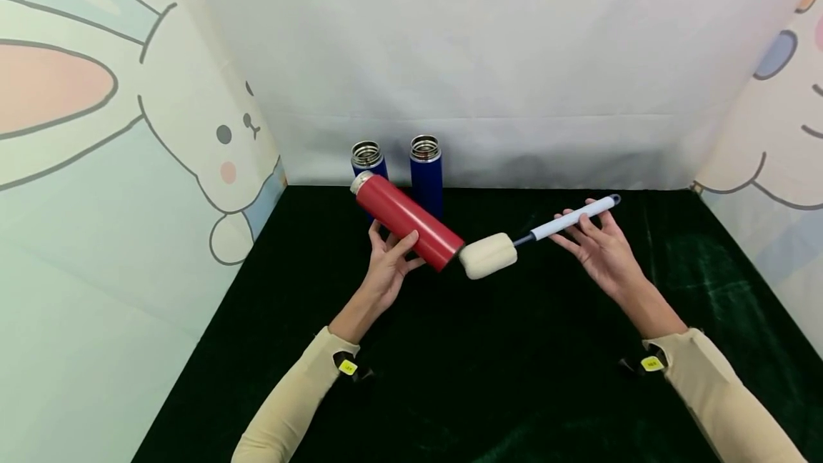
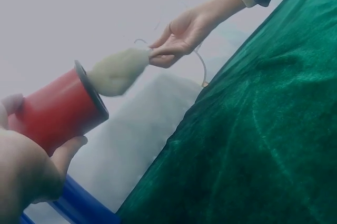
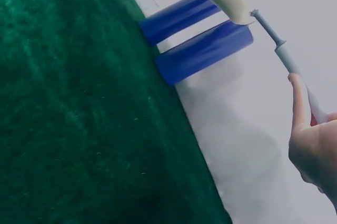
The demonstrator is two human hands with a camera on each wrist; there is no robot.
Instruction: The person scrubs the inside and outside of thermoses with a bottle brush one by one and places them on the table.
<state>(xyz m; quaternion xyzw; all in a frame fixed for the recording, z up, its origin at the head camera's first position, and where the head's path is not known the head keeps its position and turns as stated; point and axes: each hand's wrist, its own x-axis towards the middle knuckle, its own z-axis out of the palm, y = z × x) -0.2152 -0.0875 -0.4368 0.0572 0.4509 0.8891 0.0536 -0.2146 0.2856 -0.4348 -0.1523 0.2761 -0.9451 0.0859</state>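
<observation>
My left hand grips a red bottle around its body. The bottle is tilted, its open metal mouth up to the left and its dark-rimmed base down to the right. In my right hand, pinched by the light blue handle, is a bottle brush. Its cream sponge head lies against or just beside the bottle's base; whether they touch I cannot tell. Behind the red bottle stand two blue bottles without lids, the left one partly hidden by it.
A dark green velvet cloth covers the table. A white curtain hangs at the back, close behind the blue bottles. Cartoon-printed panels stand at the left and right sides.
</observation>
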